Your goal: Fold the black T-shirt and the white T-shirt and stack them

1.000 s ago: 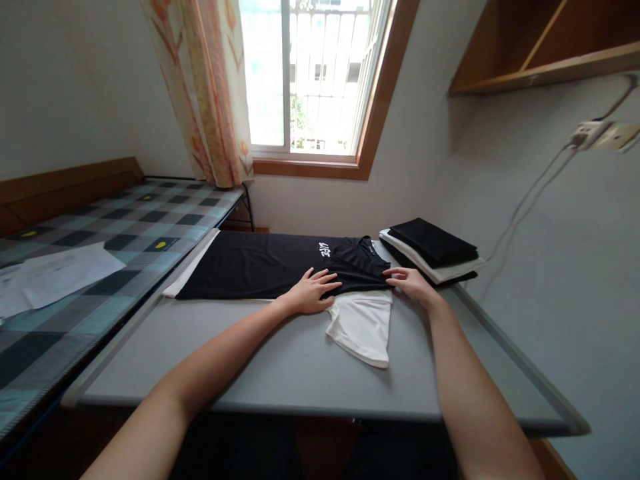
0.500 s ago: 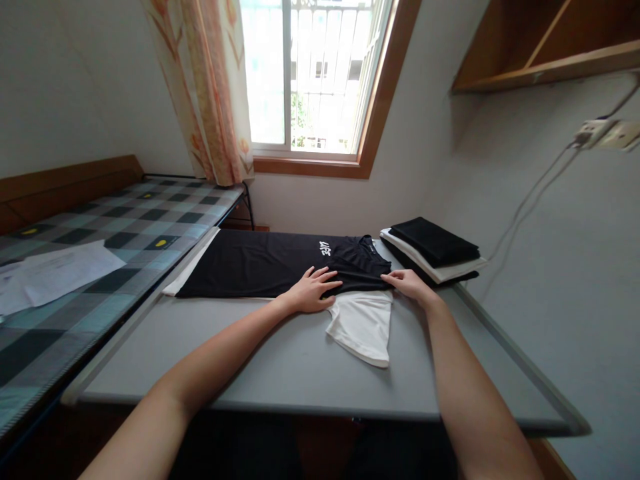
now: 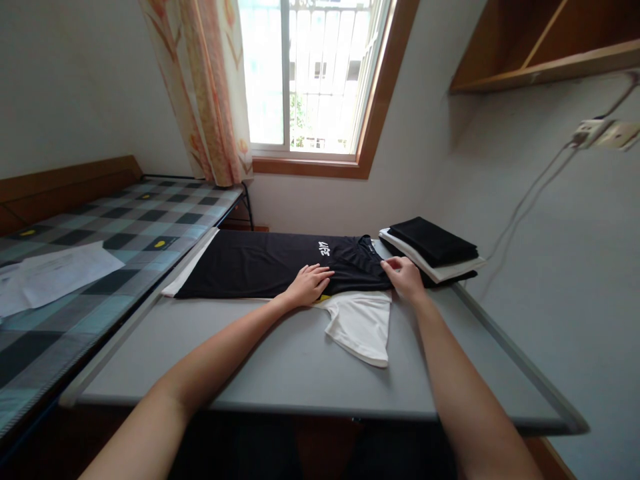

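Observation:
A black T-shirt (image 3: 265,263) with white lettering lies lengthwise on the grey table (image 3: 240,360), its collar end to the right. From under its near edge a white short sleeve (image 3: 363,327) sticks out toward me, and a white strip shows at the left hem. My left hand (image 3: 310,283) rests on the black cloth with fingers stretched out, near the lettering. A small yellow patch shows beside its wrist side. With thumb and finger closed, my right hand (image 3: 403,275) pinches the black T-shirt near the collar.
A stack of folded black and white clothes (image 3: 433,247) sits at the table's back right. Left of the table stands a bed with a checked mattress (image 3: 200,207) and papers (image 3: 70,273) on it. A cable (image 3: 520,200) hangs along the right wall.
My right hand has moved slightly away from me along the collar end. My left hand has slid a little left, uncovering a yellow patch at the shirt's near edge.

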Motion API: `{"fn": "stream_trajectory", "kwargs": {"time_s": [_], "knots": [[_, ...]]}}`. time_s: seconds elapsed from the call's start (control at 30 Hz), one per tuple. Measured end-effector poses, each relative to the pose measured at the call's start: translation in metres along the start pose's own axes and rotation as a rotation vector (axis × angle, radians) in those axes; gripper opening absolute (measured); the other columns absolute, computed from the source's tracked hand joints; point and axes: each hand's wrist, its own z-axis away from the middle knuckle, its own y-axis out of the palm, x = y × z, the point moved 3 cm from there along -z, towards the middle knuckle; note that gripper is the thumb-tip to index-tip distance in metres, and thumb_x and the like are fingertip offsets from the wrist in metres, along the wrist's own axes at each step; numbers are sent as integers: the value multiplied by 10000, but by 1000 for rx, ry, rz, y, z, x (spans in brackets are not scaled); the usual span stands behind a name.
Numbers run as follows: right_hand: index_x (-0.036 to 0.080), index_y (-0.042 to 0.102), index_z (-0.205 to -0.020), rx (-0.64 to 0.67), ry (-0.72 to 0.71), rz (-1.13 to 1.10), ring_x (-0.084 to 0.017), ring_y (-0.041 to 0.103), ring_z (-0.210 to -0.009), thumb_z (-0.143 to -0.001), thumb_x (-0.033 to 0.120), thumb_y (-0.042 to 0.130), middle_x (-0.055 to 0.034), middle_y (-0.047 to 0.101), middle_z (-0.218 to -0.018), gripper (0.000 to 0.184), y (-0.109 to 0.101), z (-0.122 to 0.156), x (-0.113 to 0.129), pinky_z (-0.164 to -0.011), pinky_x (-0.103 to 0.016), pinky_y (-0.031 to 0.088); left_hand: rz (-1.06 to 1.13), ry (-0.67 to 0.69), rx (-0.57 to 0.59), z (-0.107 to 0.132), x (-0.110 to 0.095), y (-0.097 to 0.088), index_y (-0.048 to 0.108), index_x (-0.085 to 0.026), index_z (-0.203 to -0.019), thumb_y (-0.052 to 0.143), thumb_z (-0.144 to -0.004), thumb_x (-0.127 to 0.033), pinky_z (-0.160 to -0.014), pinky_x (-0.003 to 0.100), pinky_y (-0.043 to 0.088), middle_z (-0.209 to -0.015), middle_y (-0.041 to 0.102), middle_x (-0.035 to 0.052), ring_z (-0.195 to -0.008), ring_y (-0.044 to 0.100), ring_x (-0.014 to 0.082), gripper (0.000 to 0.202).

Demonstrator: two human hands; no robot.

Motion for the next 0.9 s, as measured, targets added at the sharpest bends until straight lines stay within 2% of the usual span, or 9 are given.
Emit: {"fn": "stream_trajectory", "kwargs": {"time_s": [0.03,0.1,0.17,0.23,0.37,0.47,0.57,0.7,0.9], "knots": [[167,701,-822,-49,-81,-10,-237,634,-869,-844,450,522,-121,683,-890,336,4,1,11,-849,-356,484,-13,-1,-7,1,0,0,515,-304,-1371,310,-988,-422,-1163,470,225,-1463,482,12,-1404,334,219,450],[175,707,-936,-38,-236,-40,-248,618,-1018,-885,429,477,-131,676,-1036,346,19,6,33,-957,-375,451,-49,29,-4,3,-2,1,513,-306,-1373,372,-965,-450,-1165,507,202,-1483,455,18,-1417,305,248,455],[187,697,-1062,59,-342,-43,-248,578,-1143,-912,420,450,-130,649,-1185,371,36,13,47,-1027,-385,415,-85,68,12,5,-5,1,507,-312,-1378,380,-956,-476,-1165,536,181,-1506,422,19,-1432,271,267,470],[183,654,-1199,168,-386,17,-253,506,-1260,-933,425,419,-131,580,-1334,429,53,19,52,-1078,-399,374,-111,92,30,7,-6,1,491,-308,-1392,372,-953,-498,-1165,551,168,-1521,398,27,-1439,251,277,494],[202,473,-1429,360,-288,278,-296,301,-1418,-954,509,347,-113,388,-1519,579,70,24,37,-1137,-496,264,-146,113,78,8,-6,3,424,-284,-1444,357,-947,-526,-1163,573,144,-1549,345,51,-1446,232,296,557],[255,374,-1491,456,-160,421,-320,210,-1450,-939,607,303,-74,302,-1564,658,71,24,24,-1154,-563,163,-167,125,117,9,-6,5,353,-272,-1485,323,-949,-545,-1157,596,116,-1574,287,62,-1460,179,319,603],[301,341,-1503,481,-99,469,-326,170,-1460,-920,662,281,-41,255,-1583,688,69,21,18,-1162,-573,104,-180,129,142,12,-6,6,292,-262,-1512,305,-939,-583,-1151,611,85,-1589,238,71,-1470,107,345,657],[317,352,-1496,469,-99,463,-336,186,-1454,-916,672,272,-45,265,-1579,685,67,20,16,-1157,-577,129,-179,112,169,14,-7,7,257,-268,-1523,293,-934,-601,-1151,607,68,-1599,201,67,-1475,70,344,678],[298,394,-1478,434,-170,446,-337,234,-1439,-926,647,295,-58,314,-1562,661,65,22,14,-1142,-566,190,-130,77,218,11,-4,-2,243,-204,-1527,309,-906,-669,-1166,563,91,-1596,173,115,-1475,109,322,779]]}}
